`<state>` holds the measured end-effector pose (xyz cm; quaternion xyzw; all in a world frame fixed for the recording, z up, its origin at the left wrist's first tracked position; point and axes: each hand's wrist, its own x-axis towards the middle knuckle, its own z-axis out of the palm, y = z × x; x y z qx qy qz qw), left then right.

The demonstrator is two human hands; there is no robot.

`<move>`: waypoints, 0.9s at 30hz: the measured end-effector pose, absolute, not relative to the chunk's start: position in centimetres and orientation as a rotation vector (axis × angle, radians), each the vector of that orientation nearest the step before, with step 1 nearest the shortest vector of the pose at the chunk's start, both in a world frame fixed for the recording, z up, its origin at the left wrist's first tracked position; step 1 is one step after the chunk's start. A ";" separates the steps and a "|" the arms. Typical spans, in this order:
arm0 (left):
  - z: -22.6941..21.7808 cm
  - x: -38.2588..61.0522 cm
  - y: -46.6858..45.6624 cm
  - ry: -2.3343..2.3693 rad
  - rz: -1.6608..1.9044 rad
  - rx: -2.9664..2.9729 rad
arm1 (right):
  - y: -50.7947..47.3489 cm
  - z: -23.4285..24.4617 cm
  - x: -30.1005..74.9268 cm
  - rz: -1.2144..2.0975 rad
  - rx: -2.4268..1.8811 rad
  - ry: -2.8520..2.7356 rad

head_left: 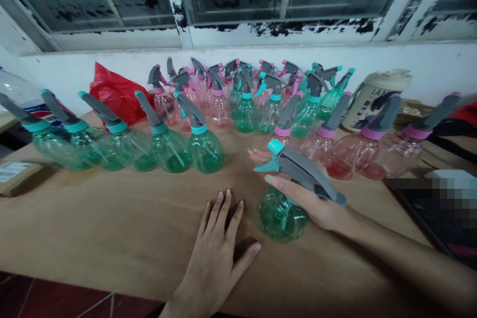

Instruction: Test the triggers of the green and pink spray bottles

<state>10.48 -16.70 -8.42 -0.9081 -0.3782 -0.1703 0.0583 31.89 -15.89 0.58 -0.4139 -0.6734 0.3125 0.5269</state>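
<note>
My right hand [309, 198] is wrapped round a green spray bottle [281, 216] just under its grey trigger head [298, 169], holding it upright on the wooden table [112, 228]. The nozzle points left. My left hand [219, 243] lies flat on the table with fingers spread, just left of that bottle and not touching it. A row of green spray bottles [164, 146] stands to the left and a row of pink ones [357, 151] to the right.
Several more green and pink spray bottles [246, 99] crowd the back by the white wall under the window. A red plastic bag [115, 92] sits back left, a cream jug [372, 99] back right, a dark flat object [436, 208] at the right edge, a small box [15, 174] at far left.
</note>
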 end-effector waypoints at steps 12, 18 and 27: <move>-8.2 10.5 -16.7 -1.128 -0.540 -2.733 | -15.8 0.8 32.1 0.738 -0.994 -1.639; -8.3 10.6 -16.7 -1.118 -0.539 -2.721 | -16.1 0.6 32.2 0.739 -0.985 -1.627; -8.3 10.6 -16.7 -1.108 -0.533 -2.724 | -16.1 0.6 32.3 0.779 -0.959 -1.606</move>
